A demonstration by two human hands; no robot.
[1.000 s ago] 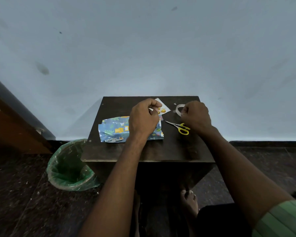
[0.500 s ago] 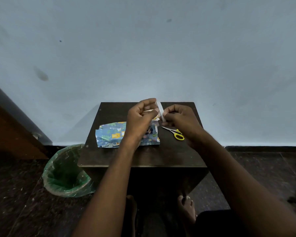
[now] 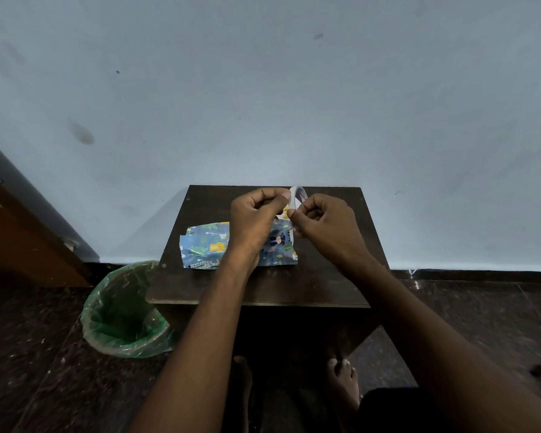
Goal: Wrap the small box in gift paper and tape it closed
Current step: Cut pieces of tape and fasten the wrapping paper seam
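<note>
The box wrapped in blue animal-print gift paper (image 3: 206,246) lies on the small dark table (image 3: 294,287), partly under my left wrist. A white tape roll (image 3: 298,195) is held upright above the paper's right end. My left hand (image 3: 256,218) grips the roll's left side with curled fingers. My right hand (image 3: 325,226) pinches at the roll's lower edge with thumb and forefinger. A bit of white paper with yellow print (image 3: 284,211) shows between the two hands. The scissors are hidden behind my right hand.
A bin lined with a green bag (image 3: 122,310) stands on the floor at the table's left front corner. A pale wall runs right behind the table. Brown wooden furniture (image 3: 19,242) is at the far left. My bare feet (image 3: 344,379) are under the table.
My right hand lifted the tape roll off the table's right side and brought it to my left hand. Both hands now hold it together over the paper.
</note>
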